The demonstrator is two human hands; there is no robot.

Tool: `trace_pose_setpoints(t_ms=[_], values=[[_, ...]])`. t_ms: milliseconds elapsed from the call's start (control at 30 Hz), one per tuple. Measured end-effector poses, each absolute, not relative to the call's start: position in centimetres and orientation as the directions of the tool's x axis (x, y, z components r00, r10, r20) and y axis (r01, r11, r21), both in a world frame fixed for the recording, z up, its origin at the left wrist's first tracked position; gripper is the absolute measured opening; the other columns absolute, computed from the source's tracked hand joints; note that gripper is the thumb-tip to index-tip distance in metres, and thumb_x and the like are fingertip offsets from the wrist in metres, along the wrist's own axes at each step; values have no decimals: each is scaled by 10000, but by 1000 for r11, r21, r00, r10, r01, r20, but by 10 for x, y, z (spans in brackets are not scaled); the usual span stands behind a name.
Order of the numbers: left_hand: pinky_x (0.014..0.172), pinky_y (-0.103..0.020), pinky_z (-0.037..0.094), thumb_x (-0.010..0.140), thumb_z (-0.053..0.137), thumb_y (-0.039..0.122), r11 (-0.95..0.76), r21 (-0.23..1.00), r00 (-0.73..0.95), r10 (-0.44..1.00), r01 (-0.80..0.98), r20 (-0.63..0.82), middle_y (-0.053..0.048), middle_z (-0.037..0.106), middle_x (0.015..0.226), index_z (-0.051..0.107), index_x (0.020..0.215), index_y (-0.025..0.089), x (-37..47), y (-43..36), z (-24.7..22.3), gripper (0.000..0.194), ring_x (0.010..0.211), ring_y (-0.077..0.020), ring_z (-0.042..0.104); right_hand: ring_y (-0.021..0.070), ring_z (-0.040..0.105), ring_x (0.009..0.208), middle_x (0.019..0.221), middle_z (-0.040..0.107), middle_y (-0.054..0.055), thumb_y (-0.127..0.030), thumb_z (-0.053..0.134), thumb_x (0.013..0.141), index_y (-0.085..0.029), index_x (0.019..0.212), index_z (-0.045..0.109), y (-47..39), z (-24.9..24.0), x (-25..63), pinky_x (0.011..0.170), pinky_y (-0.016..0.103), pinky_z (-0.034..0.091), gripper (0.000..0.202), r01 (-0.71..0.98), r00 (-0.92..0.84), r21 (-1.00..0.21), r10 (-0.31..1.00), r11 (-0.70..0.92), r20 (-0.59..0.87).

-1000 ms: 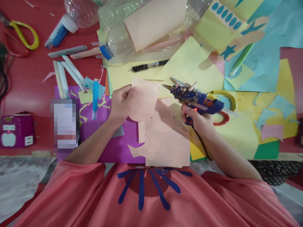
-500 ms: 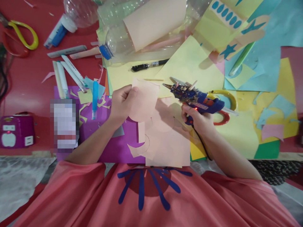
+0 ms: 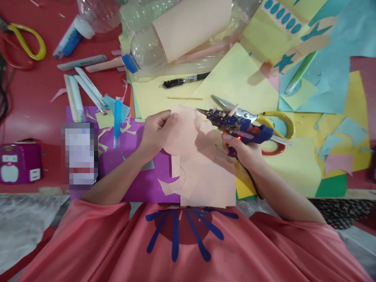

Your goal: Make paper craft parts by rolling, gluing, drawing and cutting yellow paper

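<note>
Between thumb and fingers, my left hand pinches a pale pink paper piece with a rounded lower edge. My right hand is wrapped round the handle of a blue glue gun with a small red light. Its nozzle points left and lies at the upper right edge of the pink piece; whether they touch I cannot tell. Bits of scrap cover the gun's front. Under both hands lies a larger pale pink sheet. Scissors with yellow and red handles lie behind the gun.
Plastic bottles and a rolled pink sheet lie at the back. A black pen rests on yellow paper. Markers, a phone and a purple box are at the left. Coloured paper scraps lie at the right.
My left hand has moved slightly right and down with the pink piece. The glue gun in my right hand has shifted a little left and down, its nozzle now nearer the piece's edge.
</note>
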State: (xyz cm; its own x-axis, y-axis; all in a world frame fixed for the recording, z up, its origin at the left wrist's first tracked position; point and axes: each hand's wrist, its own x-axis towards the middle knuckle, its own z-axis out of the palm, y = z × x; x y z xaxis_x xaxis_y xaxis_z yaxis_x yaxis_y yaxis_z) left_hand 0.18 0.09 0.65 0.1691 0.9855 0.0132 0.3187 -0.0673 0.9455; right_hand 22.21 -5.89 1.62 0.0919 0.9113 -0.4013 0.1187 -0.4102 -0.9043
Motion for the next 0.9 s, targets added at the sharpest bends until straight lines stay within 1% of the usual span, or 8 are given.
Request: trace_pose_setpoints(t_ms=[133, 267, 467, 567, 667, 733, 800, 900], values=[[437, -255, 177, 845, 524, 366, -99, 944, 203, 979, 314, 35, 63, 188, 507, 238, 533, 207, 3, -1, 8, 452, 459, -74, 179, 94, 437, 448, 459, 478, -27, -385, 679, 726, -203, 520, 508, -59, 18, 220, 402, 232, 363, 323, 131, 64, -906, 916, -402, -397], [428, -262, 169, 851, 517, 369, -102, 935, 212, 977, 339, 30, 64, 183, 501, 234, 531, 210, 4, -2, 7, 455, 457, -75, 181, 89, 440, 462, 483, 497, -28, -416, 708, 700, -196, 559, 541, -60, 18, 220, 425, 230, 390, 310, 132, 52, -898, 907, -420, -417], [434, -257, 173, 851, 530, 390, -111, 942, 203, 978, 317, 47, 60, 192, 508, 247, 526, 206, 3, -2, 6, 469, 463, -75, 190, 84, 435, 431, 486, 489, -42, -442, 721, 707, -191, 642, 569, -61, 18, 219, 392, 225, 356, 301, 124, 77, -895, 904, -427, -421], [438, -259, 181, 854, 562, 451, -108, 949, 169, 984, 295, 60, 58, 186, 515, 250, 525, 206, 2, 0, 7, 515, 471, -80, 183, 87, 450, 433, 495, 505, -39, -427, 718, 725, -189, 663, 570, -61, 16, 220, 390, 225, 351, 287, 123, 78, -901, 909, -417, -410], [444, -263, 185, 864, 554, 525, -142, 955, 100, 988, 262, 119, 56, 174, 521, 246, 531, 210, 1, 2, 7, 552, 480, -87, 180, 88, 479, 442, 492, 525, -36, -372, 715, 728, -187, 656, 574, -58, 16, 224, 424, 224, 384, 244, 123, 78, -915, 923, -385, -378], [454, -270, 197, 865, 545, 568, -164, 957, 52, 986, 241, 156, 53, 174, 533, 248, 536, 214, 0, 4, 6, 567, 492, -94, 185, 87, 485, 433, 503, 545, -31, -347, 688, 733, -184, 678, 595, -54, 18, 228, 433, 227, 395, 196, 78, 67, -935, 937, -347, -342], [470, -281, 210, 858, 552, 590, -155, 960, 16, 988, 235, 156, 47, 189, 549, 258, 545, 217, -1, 5, 3, 569, 512, -104, 206, 93, 492, 426, 543, 590, -8, -341, 659, 723, -180, 705, 612, -49, 24, 233, 411, 233, 382, 169, 8, 73, -944, 941, -331, -330], [486, -293, 213, 853, 559, 603, -129, 966, -12, 991, 224, 135, 39, 217, 569, 281, 556, 219, -4, 7, -3, 559, 532, -113, 228, 109, 512, 436, 604, 654, 41, -321, 632, 672, -176, 706, 618, -44, 35, 246, 376, 234, 352, 150, -47, 189, -923, 904, -382, -384]])
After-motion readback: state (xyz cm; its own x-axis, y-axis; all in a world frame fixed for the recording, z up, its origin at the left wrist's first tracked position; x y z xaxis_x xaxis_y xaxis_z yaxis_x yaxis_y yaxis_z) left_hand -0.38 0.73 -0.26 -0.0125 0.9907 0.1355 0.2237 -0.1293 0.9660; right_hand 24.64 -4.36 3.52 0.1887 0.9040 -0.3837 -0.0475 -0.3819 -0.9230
